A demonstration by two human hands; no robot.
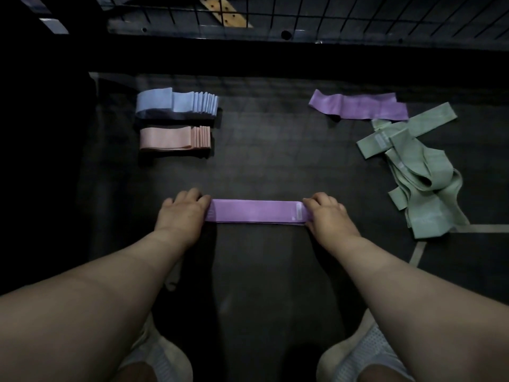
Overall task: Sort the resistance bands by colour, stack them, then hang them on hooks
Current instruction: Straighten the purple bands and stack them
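Observation:
A flat stack of purple bands (256,211) lies on the dark floor mat (275,161) in front of me. My left hand (184,213) grips its left end and my right hand (329,216) grips its right end, fingers curled over the edges. At the far left sit a neat blue stack (176,103) and, just below it, a pink stack (175,138). Loose purple bands (360,106) lie at the far right, with a tangled heap of green bands (416,166) beneath them.
A black wire grid panel (303,15) stands along the back, with a wooden strip (224,12) behind it. My two white shoes (366,354) show at the bottom edge. Pale tape lines (418,252) mark the mat at the right.

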